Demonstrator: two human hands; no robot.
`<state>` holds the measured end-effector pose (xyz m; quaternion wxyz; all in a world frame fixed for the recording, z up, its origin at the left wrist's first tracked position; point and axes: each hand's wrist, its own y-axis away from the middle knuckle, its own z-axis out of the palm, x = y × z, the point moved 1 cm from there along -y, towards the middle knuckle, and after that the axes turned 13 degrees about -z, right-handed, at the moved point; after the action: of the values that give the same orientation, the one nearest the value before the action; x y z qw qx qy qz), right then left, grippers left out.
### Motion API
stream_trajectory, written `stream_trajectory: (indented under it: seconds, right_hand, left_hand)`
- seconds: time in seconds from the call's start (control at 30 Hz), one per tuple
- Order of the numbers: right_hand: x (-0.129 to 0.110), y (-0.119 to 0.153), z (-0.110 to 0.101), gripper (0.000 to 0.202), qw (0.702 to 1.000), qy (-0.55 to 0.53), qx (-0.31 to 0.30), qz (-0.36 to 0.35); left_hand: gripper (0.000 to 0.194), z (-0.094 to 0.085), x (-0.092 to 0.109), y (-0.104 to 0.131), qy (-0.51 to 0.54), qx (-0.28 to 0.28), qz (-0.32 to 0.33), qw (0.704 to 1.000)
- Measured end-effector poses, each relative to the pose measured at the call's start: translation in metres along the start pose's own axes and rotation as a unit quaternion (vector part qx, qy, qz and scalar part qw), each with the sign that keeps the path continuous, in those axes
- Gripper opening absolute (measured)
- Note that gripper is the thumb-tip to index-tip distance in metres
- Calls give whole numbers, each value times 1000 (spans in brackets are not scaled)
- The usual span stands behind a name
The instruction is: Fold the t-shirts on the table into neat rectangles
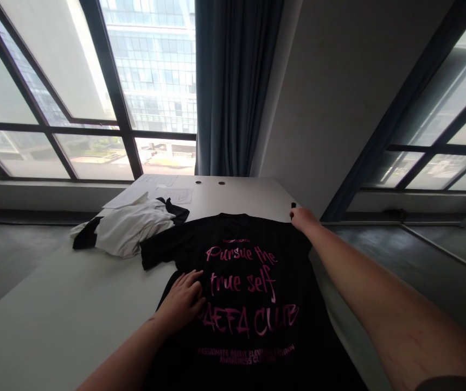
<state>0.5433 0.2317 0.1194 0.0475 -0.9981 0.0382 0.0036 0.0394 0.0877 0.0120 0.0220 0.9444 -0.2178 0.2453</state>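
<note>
A black T-shirt (249,222) is spread over the white table, its back print of pink lettering facing up and its neckline at the far end. On the shirt's left part rests my left hand (183,298), fingers loosely extended beside the lettering, with nothing held. At the shirt's right shoulder, my right hand (305,220) is closed around a small black object (293,205) whose end sticks up above the fingers; its kind is not clear. The right sleeve is largely hidden behind that hand and forearm.
A crumpled white-and-black garment (122,228) lies left of the shirt on the white table (65,304). Behind it are paper sheets (173,195). Two round holes pierce the table's far end, near a blue curtain (233,92) and windows.
</note>
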Motion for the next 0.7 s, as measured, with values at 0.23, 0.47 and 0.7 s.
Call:
stream_trajectory:
  seconds: [0.23,0.47,0.7]
  right_hand:
    - [-103,14,40,62,989,-21,-107,-105]
    - [-130,45,114,73,991,-32,-123,-44]
    - [-119,44,131,68,993,-60,-93,-40]
  left_hand:
    - [8,1,-1,1,-3,1,0,1000]
    - [9,3,-3,1,-1,7,6,1000]
    - [10,0,0,1,-1,-3,-8,1000]
